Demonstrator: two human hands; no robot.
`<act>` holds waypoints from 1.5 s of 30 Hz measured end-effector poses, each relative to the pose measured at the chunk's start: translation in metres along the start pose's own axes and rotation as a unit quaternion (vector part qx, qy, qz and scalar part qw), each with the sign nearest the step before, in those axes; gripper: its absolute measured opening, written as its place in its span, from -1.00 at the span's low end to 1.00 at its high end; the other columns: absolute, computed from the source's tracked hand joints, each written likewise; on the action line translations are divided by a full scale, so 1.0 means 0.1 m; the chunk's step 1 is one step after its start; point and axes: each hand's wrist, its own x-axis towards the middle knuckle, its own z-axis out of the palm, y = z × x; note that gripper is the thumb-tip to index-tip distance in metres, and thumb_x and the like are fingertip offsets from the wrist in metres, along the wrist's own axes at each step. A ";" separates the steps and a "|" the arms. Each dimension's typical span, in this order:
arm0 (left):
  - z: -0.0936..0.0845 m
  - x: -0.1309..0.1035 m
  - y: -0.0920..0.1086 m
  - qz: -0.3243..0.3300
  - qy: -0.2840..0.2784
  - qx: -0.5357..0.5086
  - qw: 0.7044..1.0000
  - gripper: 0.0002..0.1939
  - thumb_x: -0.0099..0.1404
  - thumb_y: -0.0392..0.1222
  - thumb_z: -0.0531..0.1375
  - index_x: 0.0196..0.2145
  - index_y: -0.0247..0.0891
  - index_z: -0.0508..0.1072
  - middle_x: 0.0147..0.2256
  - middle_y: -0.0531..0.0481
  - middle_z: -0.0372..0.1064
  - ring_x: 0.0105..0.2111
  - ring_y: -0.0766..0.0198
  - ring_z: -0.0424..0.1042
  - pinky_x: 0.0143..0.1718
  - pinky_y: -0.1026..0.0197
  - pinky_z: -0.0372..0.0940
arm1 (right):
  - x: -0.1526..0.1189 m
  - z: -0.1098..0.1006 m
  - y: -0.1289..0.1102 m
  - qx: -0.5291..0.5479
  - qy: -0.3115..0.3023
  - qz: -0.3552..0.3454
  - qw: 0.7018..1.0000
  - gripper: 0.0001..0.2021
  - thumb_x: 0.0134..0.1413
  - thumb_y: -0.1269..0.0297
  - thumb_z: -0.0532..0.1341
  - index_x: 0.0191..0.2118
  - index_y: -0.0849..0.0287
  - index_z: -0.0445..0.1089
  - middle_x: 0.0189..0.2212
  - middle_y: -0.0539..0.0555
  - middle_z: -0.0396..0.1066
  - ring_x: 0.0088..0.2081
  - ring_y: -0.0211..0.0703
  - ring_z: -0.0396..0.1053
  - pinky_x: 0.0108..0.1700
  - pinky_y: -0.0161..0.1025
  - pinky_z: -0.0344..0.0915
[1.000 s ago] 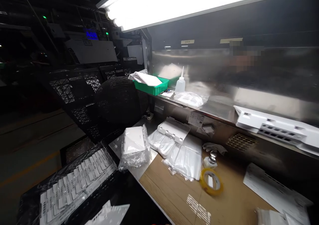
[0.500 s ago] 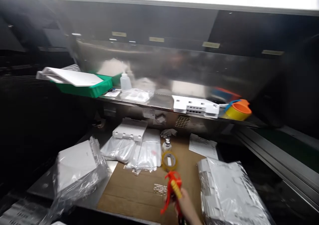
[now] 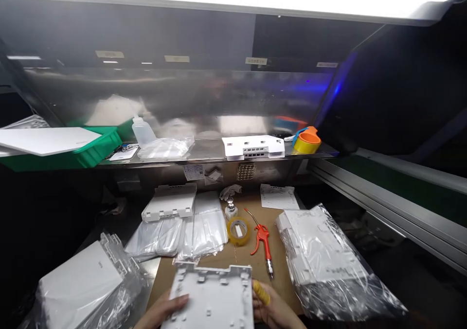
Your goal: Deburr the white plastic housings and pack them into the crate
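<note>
A white plastic panel [image 3: 211, 297] with small clips on its face is held low in front of me, its bottom cut off by the view's edge. My left hand [image 3: 164, 309] grips its left side, thumb on the face. On its right edge rests my right hand [image 3: 272, 304], fingers wrapped at the side and yellow tape round one finger. Just beyond the right hand, a red air gun [image 3: 263, 241] lies on the brown cardboard [image 3: 204, 269]. A roll of yellowish tape [image 3: 238, 231] is left of the gun.
Bagged white panels stand at left [image 3: 82, 285] and right [image 3: 324, 251]. Clear bags [image 3: 204, 227] and a white part [image 3: 170, 201] lie behind. The metal shelf [image 3: 207, 149] holds a green tray [image 3: 91, 154], a bottle [image 3: 143, 130] and an orange-yellow cup [image 3: 308, 142].
The red air gun has left my right hand and lies on the cardboard. Both hands now hold a white panel at the bottom. The view has shifted right.
</note>
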 end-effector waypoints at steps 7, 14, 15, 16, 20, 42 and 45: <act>0.13 1.21 0.40 0.124 0.008 0.285 0.950 -0.33 0.34 0.40 0.02 -0.12 -0.28 0.53 -0.04 -0.22 0.54 0.09 -0.12 0.44 0.18 -0.18 0.25 | -0.34 -0.49 -0.20 0.275 0.101 0.284 0.913 -0.44 -0.44 -0.12 0.57 -0.30 0.19 0.61 -0.40 0.19 0.63 -0.14 0.28 0.60 -0.05 0.10 0.50; -0.16 1.78 0.33 0.188 0.035 0.534 0.823 -0.56 0.39 0.01 0.22 0.14 -0.24 0.39 0.11 -0.17 0.39 0.16 -0.05 0.33 0.23 -0.27 0.16 | -0.63 -0.84 -0.56 0.333 0.246 0.232 0.880 -0.43 -0.46 0.20 0.61 -0.16 0.18 0.59 -0.17 0.17 0.65 0.01 0.28 0.55 0.04 0.07 0.51; -0.20 1.82 0.32 0.186 0.031 0.552 0.812 -0.57 0.41 0.00 0.21 0.15 -0.24 0.38 0.06 -0.15 0.42 0.10 -0.02 0.39 0.20 -0.24 0.21 | -0.67 -0.85 -0.63 0.333 0.259 0.225 0.878 -0.41 -0.47 0.19 0.61 -0.16 0.18 0.59 -0.18 0.17 0.65 0.02 0.29 0.54 0.05 0.08 0.50; -0.23 1.86 0.33 0.183 0.029 0.567 0.803 -0.57 0.42 -0.01 0.20 0.15 -0.24 0.37 0.02 -0.14 0.44 0.04 0.01 0.43 0.16 -0.22 0.26 | -0.71 -0.86 -0.68 0.332 0.274 0.220 0.875 -0.39 -0.49 0.18 0.62 -0.15 0.19 0.58 -0.18 0.17 0.66 0.02 0.29 0.54 0.06 0.10 0.50; -0.34 2.04 0.45 0.176 0.033 0.594 0.784 -0.66 0.42 -0.06 0.20 0.07 -0.26 0.41 -0.08 -0.09 0.48 -0.07 0.08 0.49 0.05 -0.15 0.37 | -0.83 -0.86 -0.81 0.323 0.334 0.208 0.861 -0.27 -0.50 0.03 0.62 -0.07 0.19 0.53 -0.26 0.12 0.66 0.03 0.28 0.53 0.06 0.12 0.50; -0.54 2.43 0.60 0.211 0.024 0.506 0.836 -0.71 0.39 -0.09 0.27 -0.02 -0.28 0.46 -0.07 -0.08 0.47 -0.22 0.21 0.51 -0.20 0.06 0.49 | -0.48 0.77 0.05 0.093 0.151 0.086 0.980 -0.40 -0.07 -0.27 0.38 -0.09 0.16 0.61 -0.17 0.24 0.64 0.06 0.22 0.52 0.16 0.04 0.41; -0.52 2.37 0.63 0.226 -0.004 0.544 0.808 -0.73 0.38 -0.09 0.27 -0.04 -0.28 0.47 -0.07 -0.08 0.48 -0.21 0.20 0.51 -0.18 0.05 0.49 | -0.44 1.14 0.13 0.038 0.146 0.035 0.988 -0.39 0.14 -0.28 0.21 0.05 0.12 0.56 -0.06 0.25 0.61 0.13 0.16 0.48 0.21 0.02 0.35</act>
